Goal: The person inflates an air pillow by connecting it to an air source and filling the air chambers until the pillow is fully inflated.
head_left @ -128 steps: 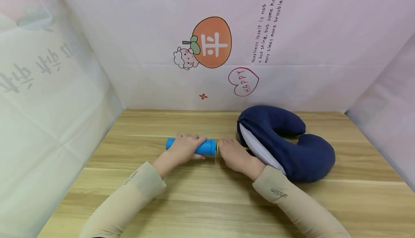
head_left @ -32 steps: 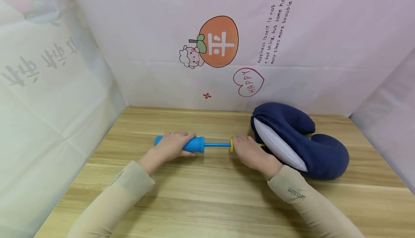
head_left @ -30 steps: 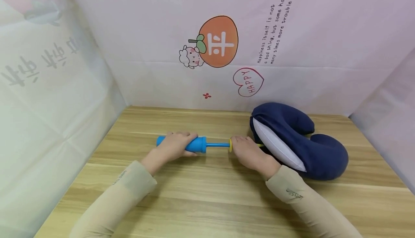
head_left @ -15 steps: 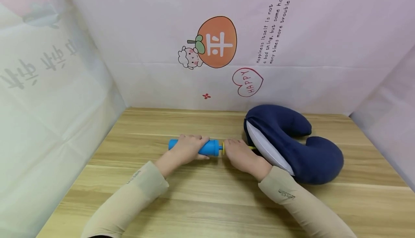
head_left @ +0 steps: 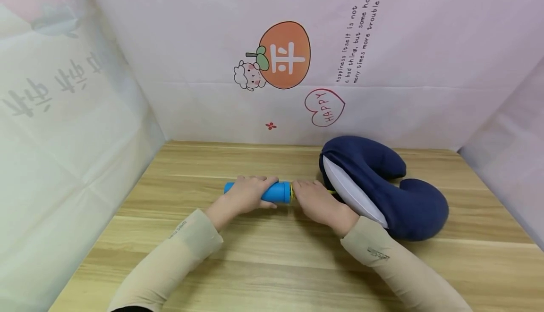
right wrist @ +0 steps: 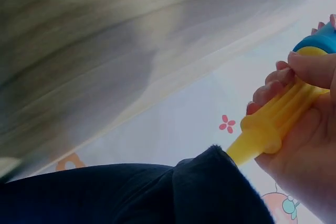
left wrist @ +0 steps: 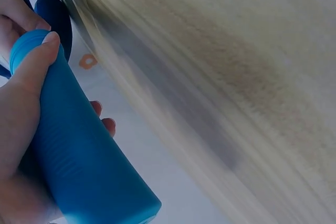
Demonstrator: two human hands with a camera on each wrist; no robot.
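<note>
Over the wood-grain surface [head_left: 272, 269], a blue pump [head_left: 279, 193] lies level between two hands. The left hand [head_left: 246, 195] is wrapped round its barrel, thumb along one side and fingertips showing on the other. The right hand [head_left: 318, 202] grips the yellow handle [right wrist: 294, 106], whose rim sits just beside the barrel's end. From that handle a yellow tip reaches the navy neck pillow [head_left: 410, 208] at its pale strip [head_left: 353, 191] (whether inside or merely behind the fabric, I cannot tell). Behind stands a printed white cloth [head_left: 204, 109].
</note>
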